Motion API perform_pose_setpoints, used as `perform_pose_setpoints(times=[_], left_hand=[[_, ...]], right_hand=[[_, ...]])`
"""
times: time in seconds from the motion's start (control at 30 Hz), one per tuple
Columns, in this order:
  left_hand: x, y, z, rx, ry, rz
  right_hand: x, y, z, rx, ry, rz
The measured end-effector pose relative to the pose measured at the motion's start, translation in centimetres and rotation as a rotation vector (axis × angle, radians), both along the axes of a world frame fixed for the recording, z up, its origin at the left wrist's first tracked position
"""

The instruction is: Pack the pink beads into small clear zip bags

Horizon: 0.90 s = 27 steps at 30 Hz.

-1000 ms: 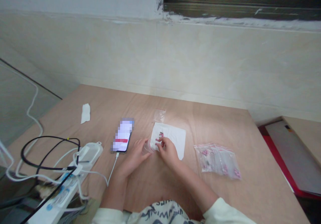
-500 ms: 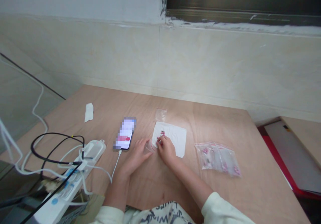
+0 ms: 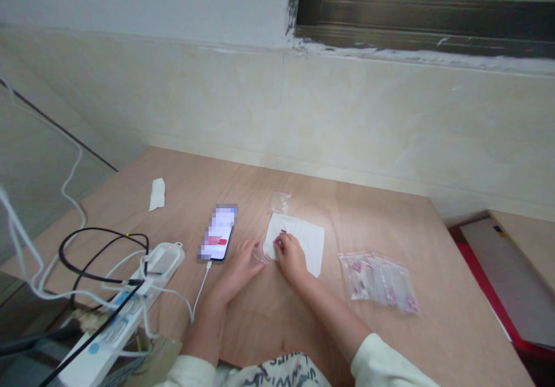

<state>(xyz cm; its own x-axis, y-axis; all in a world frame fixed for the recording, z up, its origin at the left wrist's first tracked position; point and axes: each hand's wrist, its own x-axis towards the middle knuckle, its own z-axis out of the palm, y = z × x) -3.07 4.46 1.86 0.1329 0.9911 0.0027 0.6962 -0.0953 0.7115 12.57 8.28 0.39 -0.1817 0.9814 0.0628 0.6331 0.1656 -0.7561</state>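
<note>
So the left hand (image 3: 240, 265) pinches a tiny clear baggie (image 3: 260, 253) at the left edge of the white paper (image 3: 310, 239). The right hand (image 3: 291, 258) has curled fingertips on the pink bits (image 3: 281, 233) on that paper, but honestly can't tell if it's gripping one. The phone (image 3: 218, 239) lies just left, and the pile of filled bags (image 3: 379, 280) sits off to the right on the table (image 3: 260, 329).
</note>
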Motion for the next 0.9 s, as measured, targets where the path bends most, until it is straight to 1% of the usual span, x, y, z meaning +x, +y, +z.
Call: perform_pose_setpoints(times=[0.13,0.27,0.33,0.43,0.57,0.63,0.73,0.83,0.9], left_hand=[[0.2,0.4,-0.1,-0.024,-0.007,0.011],[0.6,0.8,-0.1,-0.031,-0.019,0.001],[0.6,1.0,-0.2,-0.035,-0.023,-0.006],[0.5,1.1,-0.3,-0.039,-0.023,-0.003],[0.2,1.1,-0.3,-0.046,-0.023,0.004],[0.2,1.1,-0.2,-0.051,-0.027,0.008],[0.3,1.1,-0.2,-0.053,-0.031,0.006],[0.6,1.1,0.0,-0.042,-0.043,-0.005],[0.8,1.1,0.2,-0.04,-0.044,-0.011]], right_hand=[[0.0,-0.2,0.3,0.001,0.06,-0.027],[-0.1,-0.4,1.0,-0.034,0.171,0.062],[0.0,-0.3,1.2,-0.047,0.183,0.071],[0.1,0.1,0.9,-0.016,0.111,0.02],[0.0,0.6,0.3,0.004,-0.019,0.036],[-0.1,0.6,0.4,0.002,-0.022,0.032],[-0.3,0.2,1.2,-0.018,0.073,0.027],[0.0,-0.2,1.8,-0.054,0.175,0.087],[0.5,-0.3,1.9,-0.042,0.196,0.049]])
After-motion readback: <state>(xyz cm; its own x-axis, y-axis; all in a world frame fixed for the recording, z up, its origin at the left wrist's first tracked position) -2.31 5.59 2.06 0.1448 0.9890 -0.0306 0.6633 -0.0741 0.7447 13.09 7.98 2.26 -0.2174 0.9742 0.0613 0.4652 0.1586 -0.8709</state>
